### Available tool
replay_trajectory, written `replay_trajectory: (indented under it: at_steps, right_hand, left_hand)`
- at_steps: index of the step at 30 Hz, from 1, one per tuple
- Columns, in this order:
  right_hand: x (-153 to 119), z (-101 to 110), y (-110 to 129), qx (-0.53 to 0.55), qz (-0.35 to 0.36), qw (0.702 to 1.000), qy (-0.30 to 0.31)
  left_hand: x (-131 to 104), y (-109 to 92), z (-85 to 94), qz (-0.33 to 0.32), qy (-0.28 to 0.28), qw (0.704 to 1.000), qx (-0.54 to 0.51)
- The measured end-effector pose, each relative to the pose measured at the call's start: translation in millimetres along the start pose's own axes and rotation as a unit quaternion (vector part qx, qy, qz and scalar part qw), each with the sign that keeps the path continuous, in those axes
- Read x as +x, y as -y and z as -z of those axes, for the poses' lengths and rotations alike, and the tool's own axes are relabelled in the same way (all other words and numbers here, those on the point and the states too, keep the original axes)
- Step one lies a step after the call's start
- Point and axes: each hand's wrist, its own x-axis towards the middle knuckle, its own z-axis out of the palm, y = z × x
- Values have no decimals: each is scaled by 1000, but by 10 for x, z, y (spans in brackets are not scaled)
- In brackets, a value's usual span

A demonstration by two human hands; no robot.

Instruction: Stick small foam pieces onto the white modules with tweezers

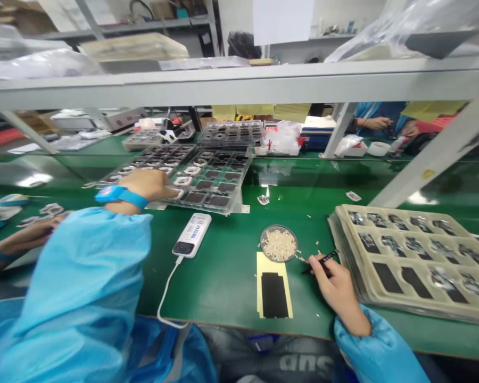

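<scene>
My left hand (147, 186), with a blue wrist strap (122, 197), reaches to the near left corner of a clear plastic tray (239, 191). Its fingers are closed at a small white-rimmed part (178, 194), partly hidden by the hand. Several similar parts and dark squares lie in the tray pockets. In my right hand (335, 284) are slim black tweezers (327, 258), pointing left over the green table. Left of their tips stands a round dish (279, 243) of small pale pieces. Below it, a black rectangular sheet (274, 295) lies on yellow paper (260, 266).
A white power bank (191, 235) with a cable lies between my arms. Stacked beige trays (419, 250) hold metallic parts at right. Loose parts (263, 199) lie on the table (223, 282). A shelf beam (239, 88) crosses above. Co-workers' hands show at left (27, 234) and back right (377, 123).
</scene>
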Motion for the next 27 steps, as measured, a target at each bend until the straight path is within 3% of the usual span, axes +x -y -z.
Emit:
replay_trajectory:
  at_steps: [4, 7, 10, 13, 15, 18, 22, 23, 25, 27]
  right_hand:
    - [20, -42, 83, 128, -104, 986, 17]
    - [51, -112, 174, 214, -121, 966, 76]
    - [71, -204, 212, 204, -119, 965, 117]
    - [79, -268, 190, 177, -115, 971, 109]
    - [79, -279, 167, 170, -101, 974, 109]
    - [72, -269, 152, 161, -96, 976, 115]
    - [64, -259, 166, 144, -111, 976, 119]
    - [64, -260, 173, 142, -110, 976, 122]
    - [70, -260, 189, 140, -107, 976, 125]
    - [81, -258, 201, 131, -105, 978, 126]
  left_hand:
    - [33, 77, 0, -24, 55, 993, 98]
    - [77, 134, -33, -24, 83, 988, 129]
    - [99, 172, -56, -19, 116, 983, 140]
    - [75, 189, -52, -11, 133, 983, 125]
    - [11, 161, -30, -9, 107, 989, 98]
    - [-206, 6, 41, -1, 11, 999, 41]
    - [-750, -370, 81, 0, -106, 993, -54]
    - [-917, -471, 32, -11, -97, 990, -103]
    - [-1258, -668, -181, -49, -14, 958, -283]
    - [-1578, -863, -543, -57, 152, 882, -443]
